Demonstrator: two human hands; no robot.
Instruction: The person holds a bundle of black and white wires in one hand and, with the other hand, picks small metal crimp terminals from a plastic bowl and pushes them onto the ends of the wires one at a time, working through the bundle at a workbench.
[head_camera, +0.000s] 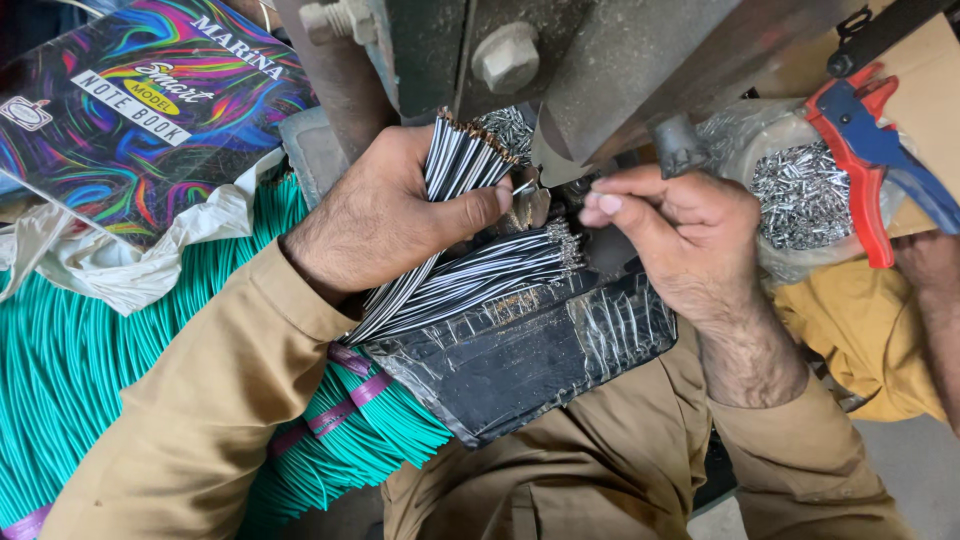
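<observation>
1. The left hand (385, 215) is clenched around a bundle of black-and-white striped wires (455, 165), its bare copper ends pointing up toward the grey metal press (620, 70) that fills the top of the view.
2. The right hand (690, 235), just right of the press's working point, pinches something small between thumb and fingertips; what it is, I cannot tell.
3. Just below the press, between the two hands, a second batch of striped wires (500, 268) lies fanned on a black pad wrapped in clear tape (530, 355). Its ends look tipped with small metal pieces, so these seem already worked.
4. To the right of the press, a clear plastic bag of small silver metal terminals (800, 190) sits open, with plenty left inside.
5. A red-and-blue hand tool (865, 150) lies across that bag, untouched.
6. Far left of the press, a thick bundle of teal wires (70, 370) bound with purple bands lies under the left sleeve, with a colourful notebook (140, 90) and a crumpled white plastic bag (120, 260) above it.
7. Judged from this, the work is partway: one batch looks finished on the pad, while the bundle in the left hand shows bare ends and remains to be done.
</observation>
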